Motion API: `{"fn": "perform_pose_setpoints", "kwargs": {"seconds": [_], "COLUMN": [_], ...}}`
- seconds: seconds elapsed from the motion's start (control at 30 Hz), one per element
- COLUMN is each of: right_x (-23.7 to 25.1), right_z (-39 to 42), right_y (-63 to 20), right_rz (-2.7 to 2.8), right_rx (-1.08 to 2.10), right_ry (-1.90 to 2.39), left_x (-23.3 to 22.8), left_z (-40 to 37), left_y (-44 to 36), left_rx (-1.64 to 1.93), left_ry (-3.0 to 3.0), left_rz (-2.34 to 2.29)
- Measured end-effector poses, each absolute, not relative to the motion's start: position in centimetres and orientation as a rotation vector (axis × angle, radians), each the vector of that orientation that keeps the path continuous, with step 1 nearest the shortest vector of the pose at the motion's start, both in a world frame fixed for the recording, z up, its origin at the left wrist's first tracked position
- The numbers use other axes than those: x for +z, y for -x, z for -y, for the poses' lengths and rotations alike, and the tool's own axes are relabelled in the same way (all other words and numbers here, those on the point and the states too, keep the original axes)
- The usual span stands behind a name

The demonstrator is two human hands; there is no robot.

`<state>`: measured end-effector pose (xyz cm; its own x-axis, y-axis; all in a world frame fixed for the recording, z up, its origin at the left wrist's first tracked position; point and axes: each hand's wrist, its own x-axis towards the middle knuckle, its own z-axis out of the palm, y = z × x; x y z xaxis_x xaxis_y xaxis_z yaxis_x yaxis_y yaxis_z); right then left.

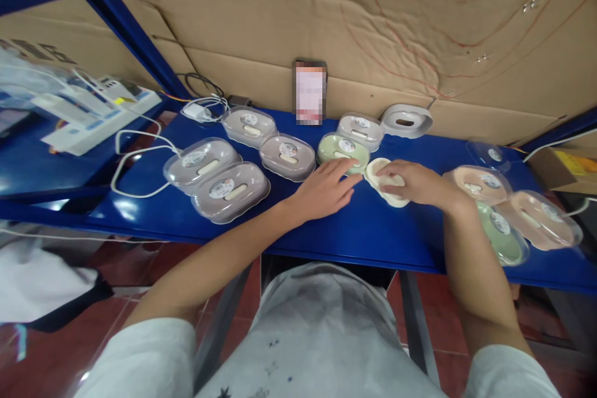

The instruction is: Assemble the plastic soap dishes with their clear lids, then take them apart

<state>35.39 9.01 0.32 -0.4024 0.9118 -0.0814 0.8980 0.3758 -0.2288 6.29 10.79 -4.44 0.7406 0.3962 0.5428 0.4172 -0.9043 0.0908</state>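
My right hand rests on a cream oval soap-dish base lying on the blue shelf. My left hand lies flat beside it, fingers spread, its fingertips touching a green dish with a clear lid. Just behind the green one stands a grey lidded dish.
Several grey lidded dishes lie at the left, pink and green ones at the right. A white open base and a phone lean by the cardboard wall. White cables and a power strip sit far left.
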Motion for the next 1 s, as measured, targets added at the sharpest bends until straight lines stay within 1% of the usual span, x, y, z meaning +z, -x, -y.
{"fn": "perform_pose_setpoints", "kwargs": {"seconds": [0.03,0.07,0.13,0.23,0.37,0.47,0.6,0.77,0.83,0.93,1.0], "right_x": [0.7,1.1,1.4,0.6,-0.8,-0.9,-0.7,-1.5,-1.5,-0.5,0.4], "right_z": [-9.2,-9.5,-10.6,-13.0,-15.2,-14.4,-12.5,-12.4,-12.6,-12.1,-11.1], "right_y": [-35.5,-35.5,-35.3,-35.4,-36.0,-36.4,-36.9,-37.7,-37.9,-37.4,-36.4], "right_rz": [2.511,2.433,2.217,1.971,1.886,1.854,1.929,2.2,2.236,2.264,2.345], "right_rx": [0.392,0.344,0.086,-0.277,-0.402,-0.46,-0.43,-0.158,-0.116,-0.081,0.009], "right_ry": [1.595,1.564,1.681,1.963,2.176,2.201,2.142,2.135,2.185,2.25,2.17], "left_x": [-4.7,-4.9,-5.5,-5.7,-5.4,-5.4,-5.7,-5.1,-4.8,-4.8,-5.0], "left_z": [-10.5,-10.2,-9.9,-9.8,-9.8,-9.8,-9.8,-9.7,-9.6,-9.7,-9.7], "left_y": [-6.6,-6.8,-7.2,-7.4,-7.1,-7.0,-7.0,-6.9,-6.6,-6.3,-6.3], "left_rx": [-0.852,-0.807,-0.719,-0.629,-0.594,-0.621,-0.623,-0.66,-0.688,-0.748,-0.812], "left_ry": [2.956,3.01,3.088,3.141,3.141,3.133,3.116,3.17,3.183,3.195,3.204], "left_rz": [0.577,0.484,0.36,0.339,0.33,0.305,0.289,0.284,0.349,0.438,0.504]}}
